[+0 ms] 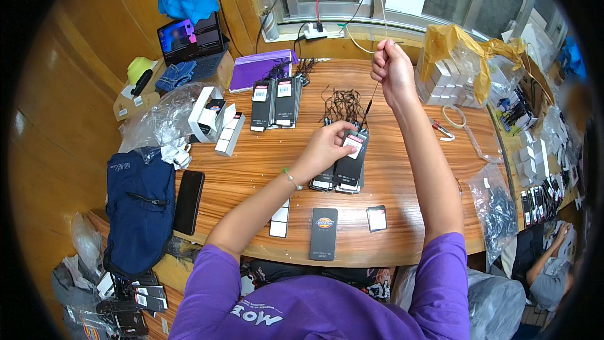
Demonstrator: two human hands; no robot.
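Observation:
My left hand [328,147] presses its thumb and fingers on a black hang tag [350,169] with a white and red sticker. This tag lies on top of a stack of similar black tags. My right hand [394,72] is raised toward the window, its fingers closed in a pinch on a thin string [375,92]. Down from that hand the string slopes to the tag's top end, with a small dark piece along it. Tangled black cords [342,106] lie beyond the stack. Nearer to me are a single black tag [323,234] and a small sticker sheet [377,219].
More corded tag stacks [284,102] lie beyond my left hand, near a white box [206,113]. A black phone [189,203] and dark blue bag [139,211] are at left. White boxes [443,79] in yellow plastic stand at right, near a carabiner [443,130]. Another person sits lower right.

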